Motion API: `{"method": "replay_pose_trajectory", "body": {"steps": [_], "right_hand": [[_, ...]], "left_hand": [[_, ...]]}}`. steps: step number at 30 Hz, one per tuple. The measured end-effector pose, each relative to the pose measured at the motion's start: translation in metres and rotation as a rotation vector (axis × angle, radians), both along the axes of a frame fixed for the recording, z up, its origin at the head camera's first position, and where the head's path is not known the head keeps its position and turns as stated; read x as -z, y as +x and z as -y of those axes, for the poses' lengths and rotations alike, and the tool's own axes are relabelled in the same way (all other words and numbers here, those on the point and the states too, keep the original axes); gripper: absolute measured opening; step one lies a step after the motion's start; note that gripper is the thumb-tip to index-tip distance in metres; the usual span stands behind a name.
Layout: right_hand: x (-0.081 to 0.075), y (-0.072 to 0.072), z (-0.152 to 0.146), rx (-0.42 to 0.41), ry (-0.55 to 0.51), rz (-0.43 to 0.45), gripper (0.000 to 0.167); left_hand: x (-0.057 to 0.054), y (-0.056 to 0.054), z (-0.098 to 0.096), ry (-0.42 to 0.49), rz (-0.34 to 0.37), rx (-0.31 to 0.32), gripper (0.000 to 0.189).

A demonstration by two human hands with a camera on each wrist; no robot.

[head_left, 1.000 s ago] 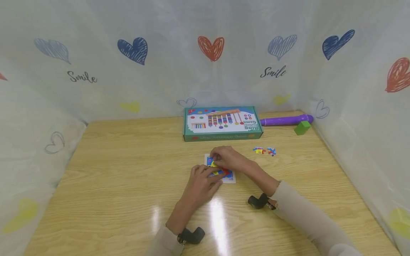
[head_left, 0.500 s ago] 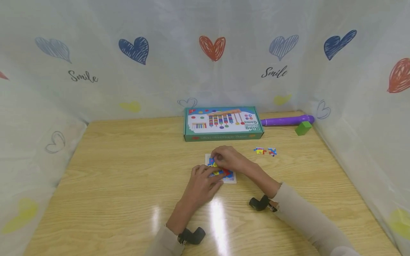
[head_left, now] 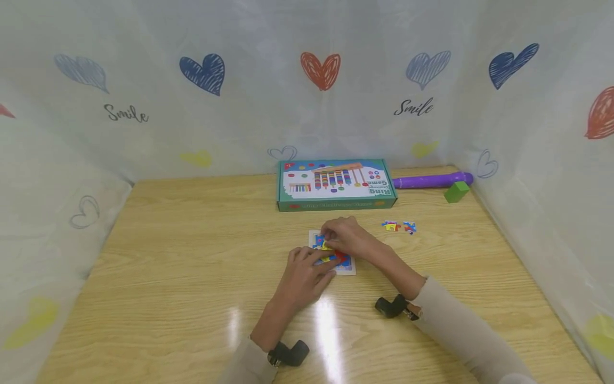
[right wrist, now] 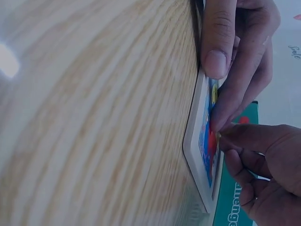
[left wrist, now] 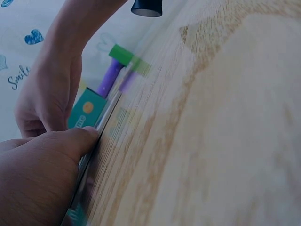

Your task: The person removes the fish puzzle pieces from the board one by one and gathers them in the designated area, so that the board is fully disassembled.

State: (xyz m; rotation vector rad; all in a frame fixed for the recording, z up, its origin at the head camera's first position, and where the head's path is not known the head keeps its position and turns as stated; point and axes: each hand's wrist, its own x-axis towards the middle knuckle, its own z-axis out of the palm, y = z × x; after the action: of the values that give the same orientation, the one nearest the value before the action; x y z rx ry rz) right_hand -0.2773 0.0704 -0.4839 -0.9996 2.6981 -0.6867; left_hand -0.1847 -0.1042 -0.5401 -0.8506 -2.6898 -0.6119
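Note:
A small jigsaw puzzle in a pale frame [head_left: 352, 270] lies on the table, its picture blue, yellow and red. My left hand [head_left: 302, 274] rests on it from the near left, fingers stretched across the picture and the thumb by the near edge. At the far side my right hand [head_left: 349, 237] pinches a small yellowish puzzle piece [right wrist: 218, 135] between thumb and forefinger, low over the board. Much of that piece is hidden by the fingertips. Two loose puzzle pieces, one mostly yellow [head_left: 390, 226] and one blue and red [head_left: 410, 226], lie to the right.
Behind the puzzle lies a green Ring Challenge Game box [head_left: 336, 186]. Right of it are a purple stick [head_left: 427, 181] and a green block [head_left: 456, 192]. A white curtain with printed hearts encloses the wooden table [head_left: 192, 266] at the back and sides.
My right hand has shifted very slightly at the puzzle's far side, with its fingers still pinched. The left hand stays put on the board. The head view has drifted a little.

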Motion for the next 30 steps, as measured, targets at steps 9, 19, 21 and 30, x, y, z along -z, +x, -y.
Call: {"method": "replay_pose_trajectory", "body": {"steps": [9,19,21,30], "right_hand": [[0.006,-0.001,0.0,-0.026,-0.04,-0.022,0.016],[0.013,-0.004,-0.007,0.008,-0.067,-0.121,0.024],[0.013,-0.005,-0.008,0.0,-0.069,-0.126,0.024],[0.009,-0.003,-0.004,-0.038,-0.075,-0.06,0.016]], "left_hand": [[-0.001,0.0,0.0,-0.021,-0.011,-0.001,0.027],[0.0,0.0,-0.001,-0.009,-0.029,0.004,0.026],[0.0,0.0,-0.001,-0.004,-0.028,0.002,0.026],[0.001,-0.001,-0.001,-0.029,-0.047,0.001,0.027]]}}
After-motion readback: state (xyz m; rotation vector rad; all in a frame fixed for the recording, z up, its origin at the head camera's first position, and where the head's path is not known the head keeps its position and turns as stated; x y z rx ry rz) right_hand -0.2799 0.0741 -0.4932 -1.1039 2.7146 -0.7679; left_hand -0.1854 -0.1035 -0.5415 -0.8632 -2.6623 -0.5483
